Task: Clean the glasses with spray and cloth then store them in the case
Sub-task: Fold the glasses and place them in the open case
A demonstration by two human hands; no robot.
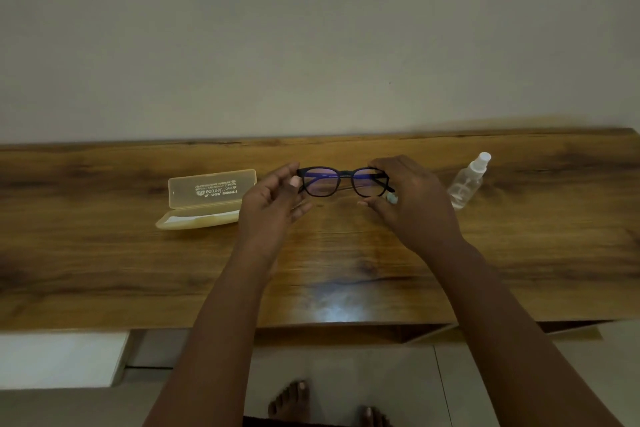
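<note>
Dark-framed glasses [343,181] with purple-tinted lenses are held just above the wooden table [104,253], lenses facing me. My left hand [273,201] pinches the frame's left end between thumb and fingers. My right hand [408,198] grips the right end, and a small pale scrap of cloth [392,198] peeks out under its thumb. A translucent yellow case [207,199] lies open to the left, lid upright, something pale inside. A clear spray bottle [467,180] with a white nozzle stands to the right of my right hand.
The table runs along a plain wall [311,28]. Its near edge is close to me, with tiled floor and my bare feet [291,402] below. A white surface [59,360] sits low at the left.
</note>
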